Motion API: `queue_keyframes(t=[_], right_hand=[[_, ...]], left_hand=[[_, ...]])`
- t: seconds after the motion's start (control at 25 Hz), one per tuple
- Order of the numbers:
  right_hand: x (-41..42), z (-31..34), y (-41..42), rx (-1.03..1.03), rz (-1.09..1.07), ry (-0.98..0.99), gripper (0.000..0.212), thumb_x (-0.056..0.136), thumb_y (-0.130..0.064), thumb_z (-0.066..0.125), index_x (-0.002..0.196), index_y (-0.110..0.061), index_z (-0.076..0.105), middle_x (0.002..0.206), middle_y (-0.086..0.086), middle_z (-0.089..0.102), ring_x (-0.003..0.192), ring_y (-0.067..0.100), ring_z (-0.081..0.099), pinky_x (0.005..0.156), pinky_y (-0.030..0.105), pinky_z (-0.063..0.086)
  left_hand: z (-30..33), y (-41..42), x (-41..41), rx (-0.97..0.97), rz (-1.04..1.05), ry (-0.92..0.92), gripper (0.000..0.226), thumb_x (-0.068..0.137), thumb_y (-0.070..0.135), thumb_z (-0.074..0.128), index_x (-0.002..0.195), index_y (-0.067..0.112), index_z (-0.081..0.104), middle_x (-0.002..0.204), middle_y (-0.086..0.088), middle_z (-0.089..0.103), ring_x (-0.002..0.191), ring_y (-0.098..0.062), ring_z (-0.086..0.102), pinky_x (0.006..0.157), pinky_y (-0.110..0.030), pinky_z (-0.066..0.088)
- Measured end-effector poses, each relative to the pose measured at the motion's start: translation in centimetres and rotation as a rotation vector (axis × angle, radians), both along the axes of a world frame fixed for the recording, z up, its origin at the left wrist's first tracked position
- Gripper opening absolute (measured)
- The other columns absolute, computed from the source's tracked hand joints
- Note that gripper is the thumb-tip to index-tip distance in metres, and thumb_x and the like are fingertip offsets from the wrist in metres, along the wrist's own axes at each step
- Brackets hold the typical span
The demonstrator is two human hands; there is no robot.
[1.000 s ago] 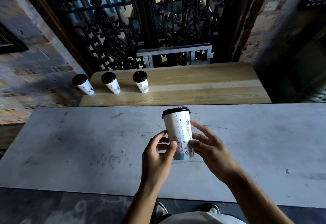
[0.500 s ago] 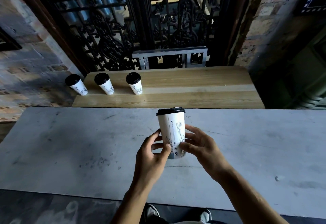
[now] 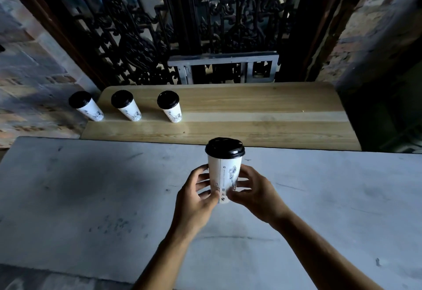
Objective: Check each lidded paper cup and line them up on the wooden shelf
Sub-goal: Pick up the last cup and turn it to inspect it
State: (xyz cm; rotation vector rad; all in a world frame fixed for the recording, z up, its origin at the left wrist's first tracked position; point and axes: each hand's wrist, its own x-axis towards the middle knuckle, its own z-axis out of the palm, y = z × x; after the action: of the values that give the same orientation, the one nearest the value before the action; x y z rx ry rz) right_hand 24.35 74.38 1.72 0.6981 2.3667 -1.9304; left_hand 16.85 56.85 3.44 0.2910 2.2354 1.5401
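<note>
Grip: left hand (image 3: 196, 195) and right hand (image 3: 253, 192) pinch the lidded cup (image 3: 225, 171) low, upright.
Place: wooden shelf (image 3: 262, 116) beyond the grip, three cups (image 3: 170, 107) lined up there.
Risk: low hold, top-heavy cup may tip.

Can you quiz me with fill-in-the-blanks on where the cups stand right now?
1. The number of lidded cups standing on the wooden shelf is ____.
2. The held cup is gripped by ____ hands.
3. Every cup's lid is coloured ____.
4. The row of cups sits at the shelf's ____ end.

Missing words: three; both; black; left.
</note>
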Motion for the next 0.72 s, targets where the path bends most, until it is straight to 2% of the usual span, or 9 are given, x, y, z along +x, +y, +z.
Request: queue_keyframes(t=[0.12, 0.2, 0.28, 0.4, 0.52, 0.64, 0.72], right_hand=[[-5.7, -2.5, 1.2, 0.076, -0.017, -0.054, 0.059, 0.072, -0.026, 0.079, 0.129, -0.027, 0.065, 0.114, -0.018, 0.075, 0.101, 0.002, 0.073, 0.076, 0.022, 0.061], [-10.2, -4.1, 2.4, 0.127, -0.037, -0.074, 0.059, 0.076, -0.018, 0.082, 0.132, -0.022, 0.063, 0.116, -0.013, 0.075, 0.101, 0.003, 0.072, 0.084, 0.030, 0.062], [-15.0, -5.7, 3.7, 0.190, -0.047, -0.068, 0.061, 0.077, -0.016, 0.083, 0.134, -0.018, 0.060, 0.116, -0.008, 0.074, 0.101, 0.008, 0.071, 0.089, 0.031, 0.060], [-22.4, -8.9, 6.1, 0.244, -0.066, -0.046, 0.064, 0.077, -0.014, 0.084, 0.135, -0.014, 0.056, 0.114, -0.007, 0.071, 0.100, 0.008, 0.071, 0.082, 0.017, 0.056], [-27.7, -12.2, 8.3, 0.308, -0.078, 0.035, 0.062, 0.080, -0.010, 0.082, 0.135, -0.012, 0.053, 0.109, -0.009, 0.067, 0.098, 0.005, 0.069, 0.076, 0.006, 0.054], [-30.7, -14.9, 9.8, 0.393, -0.115, 0.141, 0.060, 0.080, -0.006, 0.082, 0.132, -0.008, 0.053, 0.106, -0.008, 0.066, 0.093, 0.000, 0.067, 0.069, -0.005, 0.046], [-31.7, -16.5, 10.3, 0.408, -0.115, 0.169, 0.062, 0.081, -0.006, 0.084, 0.134, -0.006, 0.052, 0.109, -0.007, 0.066, 0.099, 0.007, 0.069, 0.076, -0.003, 0.049]], left_hand=[[-2.8, 2.0, -6.0, -0.016, -0.046, -0.050, 0.053, 0.074, 0.018, 0.081, 0.120, 0.033, 0.060, 0.119, 0.010, 0.072, 0.103, 0.004, 0.070, 0.080, -0.014, 0.057], [-4.9, 3.6, -10.5, -0.028, -0.068, -0.075, 0.063, 0.068, 0.029, 0.086, 0.125, 0.027, 0.059, 0.120, 0.011, 0.071, 0.102, 0.004, 0.070, 0.077, -0.013, 0.057], [-7.4, 5.3, -15.1, -0.040, -0.084, -0.064, 0.068, 0.073, 0.018, 0.089, 0.134, 0.022, 0.057, 0.121, 0.007, 0.071, 0.100, 0.005, 0.070, 0.074, -0.009, 0.055], [-11.6, 8.6, -22.3, -0.029, -0.087, -0.027, 0.069, 0.079, 0.001, 0.084, 0.140, 0.012, 0.054, 0.123, 0.000, 0.069, 0.098, 0.015, 0.066, 0.077, -0.007, 0.053], [-15.2, 11.5, -27.7, 0.040, -0.056, -0.002, 0.065, 0.082, -0.013, 0.073, 0.138, 0.010, 0.050, 0.124, -0.004, 0.067, 0.101, 0.009, 0.069, 0.086, -0.012, 0.055], [-18.6, 13.5, -31.2, 0.085, -0.057, 0.073, 0.063, 0.082, -0.013, 0.070, 0.132, 0.018, 0.049, 0.116, 0.009, 0.069, 0.108, 0.000, 0.071, 0.093, -0.021, 0.058], [-20.1, 14.2, -32.4, 0.079, -0.059, 0.112, 0.062, 0.082, -0.013, 0.070, 0.129, 0.021, 0.048, 0.112, 0.014, 0.069, 0.109, -0.004, 0.072, 0.094, -0.026, 0.059]])
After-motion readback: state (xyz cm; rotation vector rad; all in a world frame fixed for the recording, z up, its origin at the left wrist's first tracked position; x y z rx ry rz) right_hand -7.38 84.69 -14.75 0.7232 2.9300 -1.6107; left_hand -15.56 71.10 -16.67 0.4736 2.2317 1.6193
